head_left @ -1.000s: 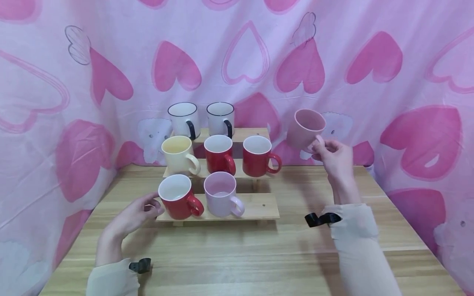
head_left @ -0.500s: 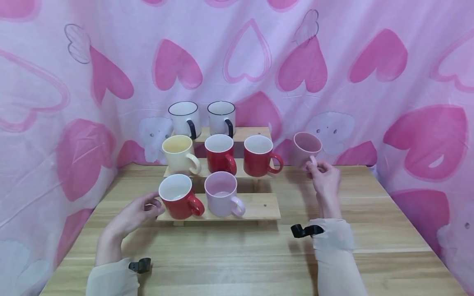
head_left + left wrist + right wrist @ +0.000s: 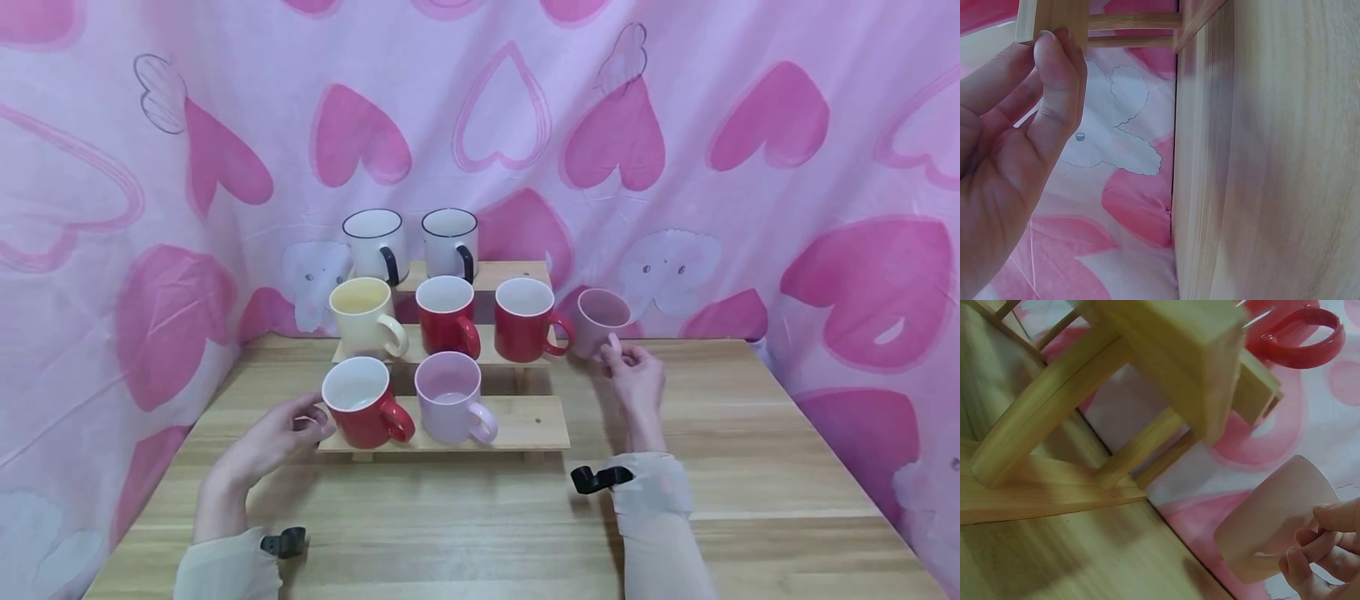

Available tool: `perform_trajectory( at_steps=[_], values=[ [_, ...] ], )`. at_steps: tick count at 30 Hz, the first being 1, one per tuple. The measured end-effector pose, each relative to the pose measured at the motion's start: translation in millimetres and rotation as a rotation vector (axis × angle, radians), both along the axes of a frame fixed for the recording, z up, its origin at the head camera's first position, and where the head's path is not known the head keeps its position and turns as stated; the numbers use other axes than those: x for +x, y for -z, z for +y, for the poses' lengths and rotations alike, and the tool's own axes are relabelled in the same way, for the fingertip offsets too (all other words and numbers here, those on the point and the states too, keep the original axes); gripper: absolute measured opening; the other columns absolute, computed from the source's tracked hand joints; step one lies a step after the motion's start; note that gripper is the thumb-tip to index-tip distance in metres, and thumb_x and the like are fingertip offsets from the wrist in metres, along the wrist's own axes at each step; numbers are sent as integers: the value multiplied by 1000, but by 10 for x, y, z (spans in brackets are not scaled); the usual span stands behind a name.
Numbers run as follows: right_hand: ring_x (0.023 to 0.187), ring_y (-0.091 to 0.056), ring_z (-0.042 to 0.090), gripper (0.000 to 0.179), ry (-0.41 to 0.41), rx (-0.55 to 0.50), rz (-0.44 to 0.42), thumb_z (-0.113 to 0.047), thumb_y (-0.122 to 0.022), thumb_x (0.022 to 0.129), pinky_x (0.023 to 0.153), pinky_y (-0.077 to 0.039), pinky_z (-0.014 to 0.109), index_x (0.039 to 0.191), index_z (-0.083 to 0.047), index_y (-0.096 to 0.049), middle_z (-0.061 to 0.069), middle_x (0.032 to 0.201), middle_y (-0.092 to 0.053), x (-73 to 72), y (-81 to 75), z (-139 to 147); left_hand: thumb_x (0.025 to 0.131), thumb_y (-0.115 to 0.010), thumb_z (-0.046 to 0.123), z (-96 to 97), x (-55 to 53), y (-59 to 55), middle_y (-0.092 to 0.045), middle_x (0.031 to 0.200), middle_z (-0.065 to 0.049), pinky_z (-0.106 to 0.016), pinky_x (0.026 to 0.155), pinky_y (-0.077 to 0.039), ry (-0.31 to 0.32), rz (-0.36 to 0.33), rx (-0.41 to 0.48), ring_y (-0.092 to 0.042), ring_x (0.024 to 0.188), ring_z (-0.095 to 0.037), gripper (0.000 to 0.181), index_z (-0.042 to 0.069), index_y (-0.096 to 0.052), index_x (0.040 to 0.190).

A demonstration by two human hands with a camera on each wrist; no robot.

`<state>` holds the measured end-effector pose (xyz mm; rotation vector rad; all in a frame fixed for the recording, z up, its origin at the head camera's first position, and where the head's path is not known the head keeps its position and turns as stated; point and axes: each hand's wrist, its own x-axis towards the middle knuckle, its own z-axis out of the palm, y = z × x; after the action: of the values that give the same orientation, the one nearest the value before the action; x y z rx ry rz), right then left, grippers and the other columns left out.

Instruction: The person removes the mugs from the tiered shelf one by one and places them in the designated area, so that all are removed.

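My right hand (image 3: 636,385) pinches the handle of a dusky pink mug (image 3: 600,321), held upright just right of the rack's middle tier. The right wrist view shows that mug (image 3: 1272,519) with thumb and fingers round its handle. My left hand (image 3: 273,437) is at the left end of the lowest tier of a wooden three-tier rack (image 3: 525,421); in the left wrist view its fingers hold the board's end (image 3: 1063,15). Nearest to it is a red mug (image 3: 358,417), with a lilac mug (image 3: 447,404) to its right.
The middle tier bears a cream mug (image 3: 360,321) and two red mugs, one at its right end (image 3: 519,327). Two white mugs (image 3: 373,246) with black rims stand on the top tier. A heart-patterned curtain (image 3: 480,125) hangs behind the wooden table (image 3: 450,533).
My right hand has lowered the pink mug and brought it left, towards the right end of the rack. The left hand and the mugs on the rack have stayed put.
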<state>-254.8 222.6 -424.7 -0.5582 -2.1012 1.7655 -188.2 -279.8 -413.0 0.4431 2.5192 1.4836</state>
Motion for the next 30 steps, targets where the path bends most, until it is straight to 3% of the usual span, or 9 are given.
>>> perform_trajectory(
  at_steps=[7,15,30],
  values=[
    [84,-70,23,27,-16,-14,-33,-23,-71,92,70,-54,22,107,0,-68,12,97,-73,-62,114,-22,94,-66,12,-5,21,-5,-60,99,-14,-33,72,-54,-1,8,-11,-59,86,-24,44,0,-50,133],
    [89,-66,21,30,-28,-44,-92,-26,-71,92,79,-51,26,111,-4,-66,12,102,-70,-88,173,-12,93,-66,11,1,3,10,-61,96,-13,-34,69,-54,11,28,-1,-60,84,-26,40,0,-53,128],
    [91,-66,21,29,-47,-15,-111,-27,-70,92,80,-51,26,110,-5,-67,13,105,-70,-81,190,-84,93,-66,10,-6,-3,34,-59,97,-15,-34,69,-55,3,15,21,-58,83,-23,45,-2,-49,133]
  ],
)
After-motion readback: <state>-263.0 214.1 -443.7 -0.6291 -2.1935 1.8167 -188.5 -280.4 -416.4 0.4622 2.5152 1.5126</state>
